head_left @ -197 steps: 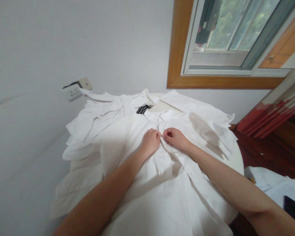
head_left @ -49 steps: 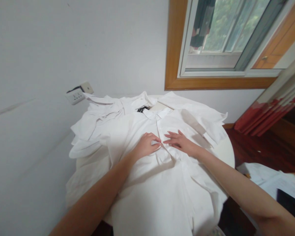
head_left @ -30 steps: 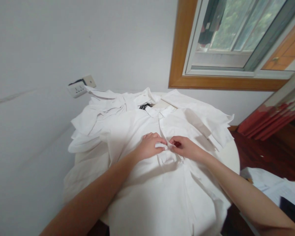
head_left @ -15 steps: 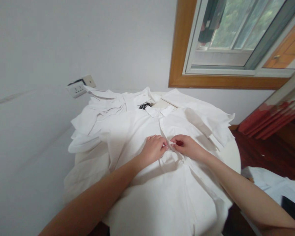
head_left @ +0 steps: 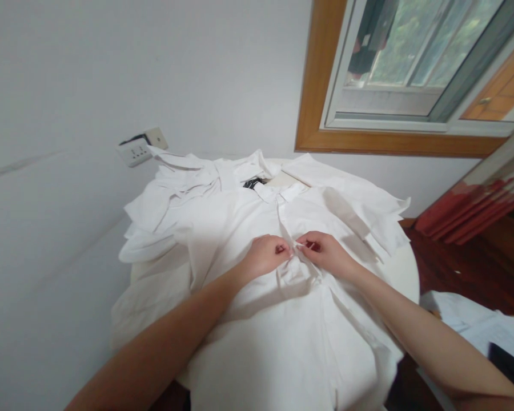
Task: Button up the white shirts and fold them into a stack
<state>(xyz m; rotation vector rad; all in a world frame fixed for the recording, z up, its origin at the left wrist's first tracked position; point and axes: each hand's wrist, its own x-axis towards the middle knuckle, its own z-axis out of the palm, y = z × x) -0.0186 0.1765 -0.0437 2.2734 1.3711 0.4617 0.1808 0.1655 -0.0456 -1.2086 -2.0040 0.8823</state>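
A white collared shirt point(head_left: 257, 325) lies front up, its collar pointing toward the wall and its hem hanging over the near edge of a round table point(head_left: 405, 274). Midway down the front opening, my left hand point(head_left: 268, 254) pinches the cloth from the left. From the right, my right hand point(head_left: 321, 251) pinches the placket edge, thumb and forefinger together. The fingertips of both hands nearly meet, and the cloth puckers just below them. Any button between the fingers is too small to make out.
More white garments point(head_left: 154, 211) are heaped at the table's back left. A wall socket point(head_left: 135, 150) sits behind them. To the right are a wood-framed window point(head_left: 325, 137), a red and white curtain point(head_left: 458, 205) and light clothes point(head_left: 475, 319) lower down.
My left hand has rolled slightly, its fingers now curled into a tighter pinch. My right hand has shifted a little at the placket. The shirt stays in place.
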